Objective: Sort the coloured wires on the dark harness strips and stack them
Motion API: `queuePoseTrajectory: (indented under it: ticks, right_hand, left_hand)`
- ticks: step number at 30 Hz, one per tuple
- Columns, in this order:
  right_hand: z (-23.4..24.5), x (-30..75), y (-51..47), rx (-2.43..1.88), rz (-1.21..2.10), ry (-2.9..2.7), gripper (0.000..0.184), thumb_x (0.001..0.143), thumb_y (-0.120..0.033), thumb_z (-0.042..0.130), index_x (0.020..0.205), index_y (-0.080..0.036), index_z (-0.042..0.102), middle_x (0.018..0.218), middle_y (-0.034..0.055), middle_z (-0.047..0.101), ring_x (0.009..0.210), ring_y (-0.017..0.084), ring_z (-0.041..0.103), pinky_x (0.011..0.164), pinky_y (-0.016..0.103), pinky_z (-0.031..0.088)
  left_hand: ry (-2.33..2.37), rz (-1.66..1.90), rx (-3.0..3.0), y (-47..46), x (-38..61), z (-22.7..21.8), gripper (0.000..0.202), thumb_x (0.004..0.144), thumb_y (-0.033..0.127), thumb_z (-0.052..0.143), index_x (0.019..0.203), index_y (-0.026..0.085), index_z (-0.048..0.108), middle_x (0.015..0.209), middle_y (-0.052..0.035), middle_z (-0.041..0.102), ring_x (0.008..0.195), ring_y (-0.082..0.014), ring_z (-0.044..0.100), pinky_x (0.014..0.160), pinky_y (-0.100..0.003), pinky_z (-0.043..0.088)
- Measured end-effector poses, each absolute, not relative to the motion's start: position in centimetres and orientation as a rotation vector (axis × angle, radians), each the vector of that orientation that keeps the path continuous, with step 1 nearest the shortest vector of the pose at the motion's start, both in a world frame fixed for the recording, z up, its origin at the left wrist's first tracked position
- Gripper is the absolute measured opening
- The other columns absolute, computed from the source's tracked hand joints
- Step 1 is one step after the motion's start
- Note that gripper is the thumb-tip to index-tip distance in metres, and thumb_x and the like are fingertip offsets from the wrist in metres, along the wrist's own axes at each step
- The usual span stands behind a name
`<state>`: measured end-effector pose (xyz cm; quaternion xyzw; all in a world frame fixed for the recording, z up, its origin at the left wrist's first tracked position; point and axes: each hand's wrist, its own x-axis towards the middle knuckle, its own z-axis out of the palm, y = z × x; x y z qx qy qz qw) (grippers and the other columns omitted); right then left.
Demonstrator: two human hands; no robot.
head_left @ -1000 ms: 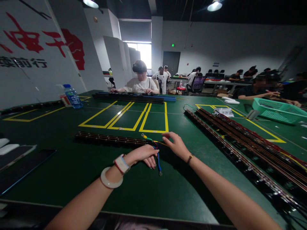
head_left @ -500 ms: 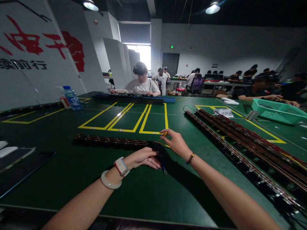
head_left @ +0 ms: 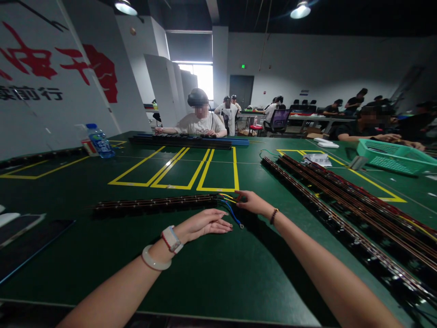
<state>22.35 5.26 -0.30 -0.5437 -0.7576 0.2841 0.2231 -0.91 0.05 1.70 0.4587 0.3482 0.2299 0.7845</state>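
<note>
Left hand (head_left: 209,223)'s spread flat, nothing held. Right hand (head_left: 253,203)'s half curled by the yellow wires (head_left: 228,197); can't be told if they're gripped. Probably best eased gently so the dark strip (head_left: 153,203) beyond the left hand isn't tugged. Elbow room's found nearside on the table (head_left: 218,282); rightward it's bounded by long strips (head_left: 324,216).
</note>
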Motion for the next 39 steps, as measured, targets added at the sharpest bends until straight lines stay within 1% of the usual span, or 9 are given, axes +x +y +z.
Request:
queuePoseTrajectory:
  ticks: [5,8,12,15,18,23,30,33,39]
  right_hand:
    - [0.3,22.3,4.9,-1.523,1.099,-2.149,0.032,0.072,-0.018,0.064,0.104,-0.013,0.063,0.082,0.0015,0.064,0.065,0.011,0.055,0.056,0.021,0.043]
    - [0.4,22.1,4.7,-1.569,1.104,-2.202,0.024,0.067,-0.017,0.068,0.09,-0.013,0.063,0.074,-0.0014,0.06,0.06,0.01,0.051,0.05,0.019,0.039]
    - [0.7,21.8,4.2,-1.51,1.062,-2.239,0.025,0.066,-0.012,0.065,0.09,-0.014,0.059,0.076,-0.0016,0.059,0.064,0.01,0.052,0.053,0.018,0.039]
    - [1.6,21.3,3.5,-1.461,0.981,-2.315,0.026,0.066,-0.01,0.063,0.091,-0.015,0.059,0.077,-0.0019,0.06,0.065,0.01,0.053,0.053,0.018,0.038]
    - [3.1,20.6,2.3,-1.467,0.776,-2.35,0.019,0.069,-0.009,0.06,0.086,-0.016,0.058,0.078,-0.0011,0.061,0.066,0.01,0.054,0.054,0.017,0.036]
    - [5.0,18.3,-0.4,-1.537,0.255,-2.464,0.012,0.078,-0.009,0.053,0.084,-0.017,0.059,0.083,0.0042,0.061,0.068,0.013,0.056,0.057,0.021,0.035]
    - [3.8,14.9,-3.7,-1.4,-0.324,-2.768,0.018,0.084,-0.01,0.049,0.095,-0.01,0.064,0.095,0.0159,0.06,0.084,0.023,0.057,0.073,0.032,0.042]
    - [3.5,14.5,-4.3,-1.343,-0.313,-2.818,0.018,0.084,-0.013,0.05,0.09,-0.01,0.067,0.092,0.0164,0.061,0.082,0.023,0.057,0.072,0.034,0.042]
    - [7.0,17.2,-3.1,-1.379,-0.013,-2.694,0.022,0.088,-0.019,0.048,0.085,-0.015,0.07,0.085,0.0096,0.064,0.076,0.018,0.058,0.067,0.027,0.04]
  left_hand:
    - [0.745,0.517,0.957,0.3,-0.8,0.9,0.036,0.085,0.023,0.058,0.116,0.008,0.049,0.099,-0.0205,0.068,0.094,-0.0244,0.067,0.091,-0.037,0.049]
    - [0.761,0.537,0.927,0.2,-0.6,0.7,0.039,0.084,0.017,0.057,0.12,0.008,0.045,0.098,-0.0191,0.068,0.096,-0.0243,0.066,0.093,-0.039,0.047]
    - [0.793,0.577,0.891,-0.3,-0.1,0.8,0.035,0.083,0.014,0.056,0.117,0.008,0.047,0.093,-0.0166,0.069,0.092,-0.0229,0.067,0.093,-0.038,0.047]
    - [0.774,0.687,0.839,-0.5,0.3,0.6,0.02,0.083,0.013,0.056,0.102,0.009,0.054,0.091,-0.0149,0.068,0.088,-0.0218,0.067,0.092,-0.039,0.048]
    - [0.706,0.781,0.777,-0.7,0.7,0.4,0.012,0.083,0.012,0.056,0.095,0.012,0.055,0.093,-0.0113,0.067,0.088,-0.0192,0.066,0.094,-0.039,0.046]
    - [0.596,0.787,0.671,-1.4,1.6,0.6,0.015,0.088,0.019,0.052,0.102,0.014,0.056,0.102,-0.0102,0.066,0.096,-0.0172,0.063,0.095,-0.034,0.043]
    - [0.742,0.822,0.62,-1.3,1.9,-0.6,0.007,0.086,0.014,0.053,0.082,0.012,0.059,0.079,-0.0055,0.066,0.072,-0.013,0.064,0.07,-0.024,0.049]
    - [0.763,0.792,0.658,-1.1,1.9,-0.8,0.005,0.082,0.014,0.059,0.077,0.012,0.059,0.074,-0.0043,0.065,0.068,-0.0122,0.063,0.062,-0.021,0.047]
    - [0.744,0.771,0.671,-1.0,1.5,-0.6,0.007,0.082,0.019,0.061,0.08,0.012,0.06,0.077,-0.005,0.067,0.074,-0.0146,0.064,0.071,-0.025,0.049]
